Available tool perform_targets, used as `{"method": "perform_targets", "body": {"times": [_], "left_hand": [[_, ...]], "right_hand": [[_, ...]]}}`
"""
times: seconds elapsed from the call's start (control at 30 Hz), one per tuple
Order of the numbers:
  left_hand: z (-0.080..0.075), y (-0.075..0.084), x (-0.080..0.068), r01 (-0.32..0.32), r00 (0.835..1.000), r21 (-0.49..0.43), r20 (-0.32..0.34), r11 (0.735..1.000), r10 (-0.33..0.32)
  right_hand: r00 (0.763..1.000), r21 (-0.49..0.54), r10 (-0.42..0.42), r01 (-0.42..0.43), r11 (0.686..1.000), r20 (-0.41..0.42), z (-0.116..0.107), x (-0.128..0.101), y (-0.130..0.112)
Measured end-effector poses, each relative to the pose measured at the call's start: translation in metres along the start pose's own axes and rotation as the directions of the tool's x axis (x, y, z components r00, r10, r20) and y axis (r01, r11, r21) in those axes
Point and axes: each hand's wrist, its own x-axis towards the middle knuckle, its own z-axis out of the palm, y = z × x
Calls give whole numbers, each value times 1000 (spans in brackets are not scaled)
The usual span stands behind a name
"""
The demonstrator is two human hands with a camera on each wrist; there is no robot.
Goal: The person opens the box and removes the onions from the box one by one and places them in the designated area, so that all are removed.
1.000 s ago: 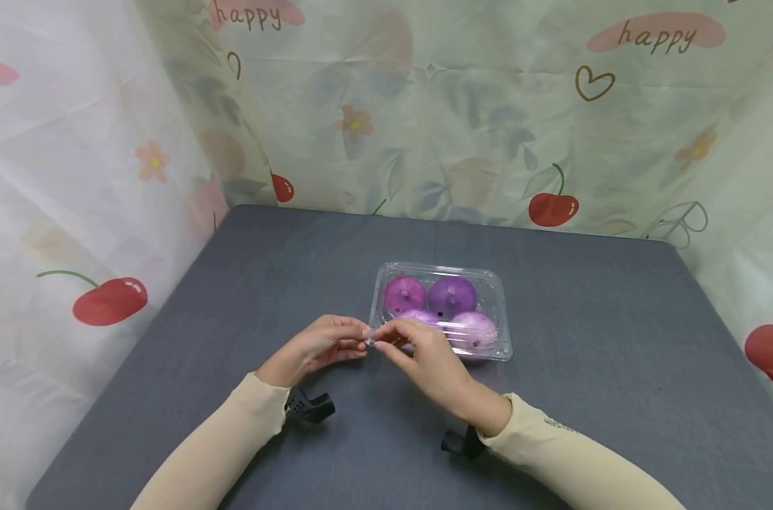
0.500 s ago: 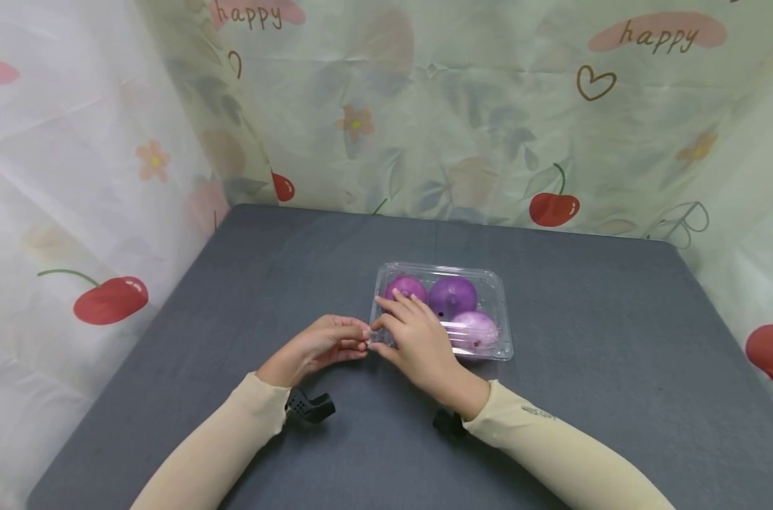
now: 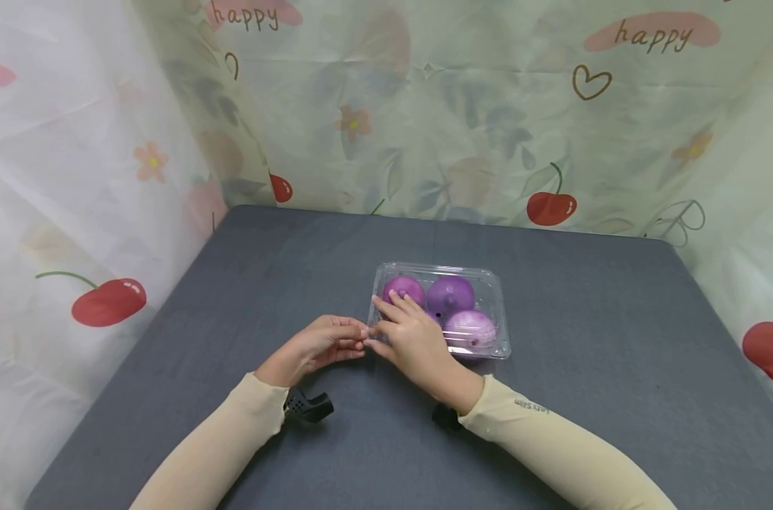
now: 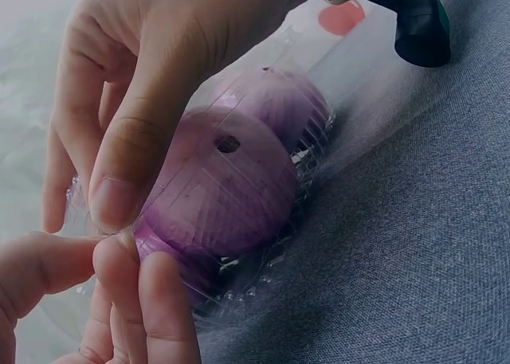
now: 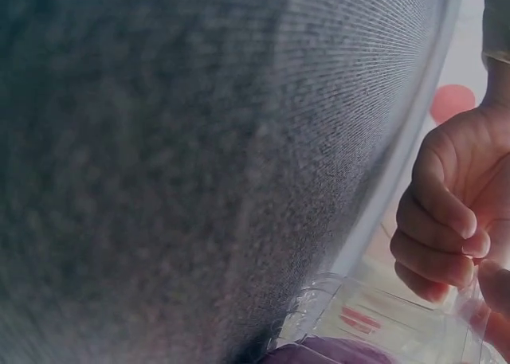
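Observation:
A clear plastic clamshell box (image 3: 438, 268) with several round purple pieces (image 3: 451, 292) in it stands mid-table. My left hand (image 3: 351, 336) pinches the box's near left corner; in the left wrist view its fingertips (image 4: 119, 288) meet on the thin plastic flange of the box (image 4: 263, 244). My right hand (image 3: 386, 322) lies on the lid with its fingers straight over the left purple piece (image 3: 404, 287) and its thumb (image 4: 127, 157) down at the same corner. A purple piece with a small hole (image 4: 231, 181) shows through the lid. The right wrist view shows my left hand's curled fingers (image 5: 446, 228) at the box's edge (image 5: 374, 316).
The grey cloth-covered table (image 3: 590, 340) is walled by a printed curtain (image 3: 463, 127) at the back and on both sides. Black wrist mounts (image 3: 306, 407) sit under both sleeves.
My right hand let go of its pinch at the corner and slid forward onto the lid, fingers now stretched flat. The left hand kept its pinch in place.

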Motion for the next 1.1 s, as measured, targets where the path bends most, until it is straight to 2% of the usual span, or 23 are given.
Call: {"method": "perform_targets", "body": {"times": [0.33,0.57,0.73,0.87,1.1], "left_hand": [[0,3,2,3,1000,37,-19,999,-3],[0,2,3,-7,1000,39,-6,999,7],[1,2,6,-7,1000,55,-29,998,8],[2,1,6,-24,999,78,-29,997,26],[1,0,6,-13,999,88,-33,996,16]], "right_hand": [[999,-38,-46,45,998,-10,0,1,0],[997,-65,-76,75,995,-16,5,0,1],[994,-91,-99,95,991,-42,6,1,2],[995,-60,-85,82,995,-54,6,3,3],[996,-16,-72,71,997,-47,4,4,3]]}}
